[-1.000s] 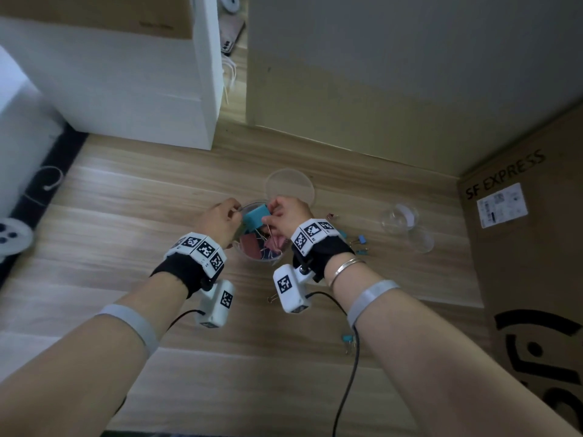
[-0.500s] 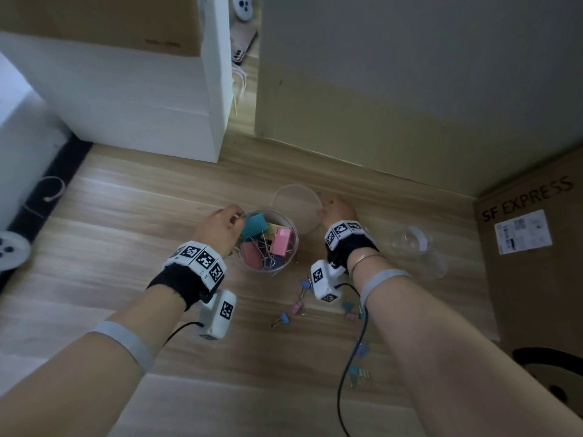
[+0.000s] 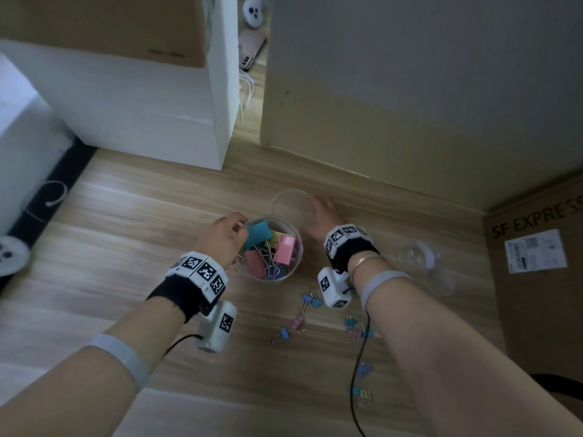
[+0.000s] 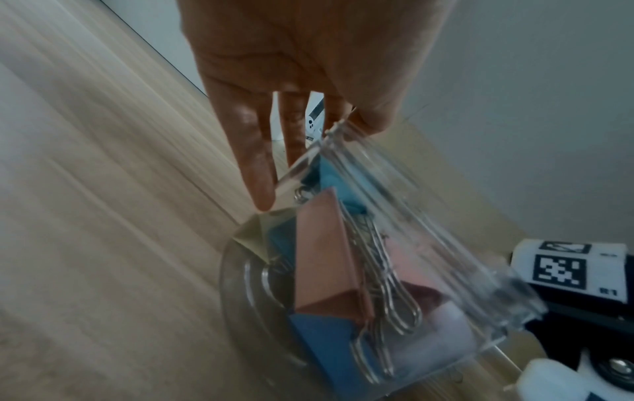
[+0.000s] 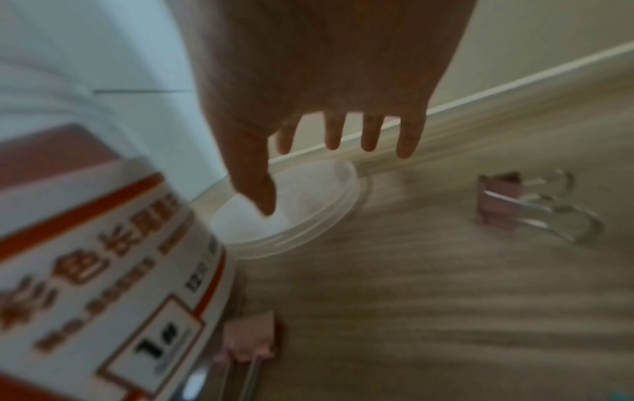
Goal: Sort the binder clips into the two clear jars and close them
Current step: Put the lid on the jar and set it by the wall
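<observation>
A clear jar (image 3: 297, 251) stands on the wooden floor, filled with large teal, pink, yellow and blue binder clips (image 3: 285, 253). My left hand (image 3: 236, 228) holds its left rim between thumb and fingers; the left wrist view shows the same left hand (image 4: 329, 130) against the jar (image 4: 429, 244). My right hand (image 3: 321, 211) is spread open over the jar's clear round lid (image 3: 291, 205), which lies flat just behind the jar. In the right wrist view the right hand (image 5: 309, 173) has its thumb at the lid (image 5: 309, 217), beside the labelled jar (image 5: 103, 257).
A second, smaller clear jar (image 3: 416, 255) lies on its side to the right. Several small binder clips (image 3: 310, 299) are scattered on the floor in front; a pink one (image 5: 497, 200) lies right of the lid. A cardboard box (image 3: 536, 279) stands right, a white cabinet (image 3: 142, 105) back left.
One second ago both hands held a teal clip over the jar. The clip now lies in the jar, and my right hand has moved back to the lid.
</observation>
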Motion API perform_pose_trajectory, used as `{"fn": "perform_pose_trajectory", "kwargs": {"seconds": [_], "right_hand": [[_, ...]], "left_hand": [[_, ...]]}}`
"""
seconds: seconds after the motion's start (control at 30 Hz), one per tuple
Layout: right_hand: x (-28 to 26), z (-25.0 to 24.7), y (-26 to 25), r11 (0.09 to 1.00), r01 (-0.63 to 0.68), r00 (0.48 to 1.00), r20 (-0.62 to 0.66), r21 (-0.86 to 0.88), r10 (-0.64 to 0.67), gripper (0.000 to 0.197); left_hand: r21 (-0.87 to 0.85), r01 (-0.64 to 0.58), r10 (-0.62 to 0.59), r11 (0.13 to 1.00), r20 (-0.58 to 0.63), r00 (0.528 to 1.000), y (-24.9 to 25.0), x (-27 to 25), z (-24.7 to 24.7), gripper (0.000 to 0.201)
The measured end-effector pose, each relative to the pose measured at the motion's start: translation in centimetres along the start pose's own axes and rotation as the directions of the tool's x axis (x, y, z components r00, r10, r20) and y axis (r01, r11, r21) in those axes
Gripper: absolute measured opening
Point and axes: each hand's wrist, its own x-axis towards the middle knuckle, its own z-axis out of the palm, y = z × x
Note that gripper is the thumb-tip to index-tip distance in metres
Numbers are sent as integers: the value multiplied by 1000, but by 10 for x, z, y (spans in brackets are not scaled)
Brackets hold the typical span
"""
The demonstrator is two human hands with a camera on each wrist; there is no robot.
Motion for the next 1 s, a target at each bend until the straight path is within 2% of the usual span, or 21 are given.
{"fn": "perform_pose_trajectory", "kwargs": {"seconds": [0.03,0.1,0.23,0.4,0.57,0.77,0.87,0.93,1.0], "right_hand": [[-1,2,-5,995,68,995,74,-76,-62,85],[0,3,-15,973,137,981,161,-185,-108,96],[22,6,-27,926,181,964,247,-333,-100,98],[25,-2,-31,936,143,960,275,-321,-53,103],[2,-33,-24,960,139,985,138,-241,-108,116],[-32,-53,-44,927,195,980,105,-319,-170,114],[-49,-50,-52,936,225,974,92,-272,-207,115],[-61,-42,-58,939,268,960,138,-213,-243,118],[-71,-27,-63,925,314,940,208,-214,-271,119]], "left_hand": [[-1,1,-1,1000,-2,1000,0,0,0,27],[-2,1,-1,1000,-6,1000,-1,1,1,28],[13,-10,10,1000,-10,1000,-4,1,2,27],[50,-20,20,999,-1,1000,-6,2,2,29],[126,-81,83,989,-10,996,-10,1,2,30],[24,-91,91,996,-1,996,-13,-2,1,32],[-81,-76,78,994,12,997,-22,-3,3,37],[-145,-66,69,987,19,997,-31,-6,5,37],[-202,-39,50,979,52,997,-39,-10,8,47]]}}
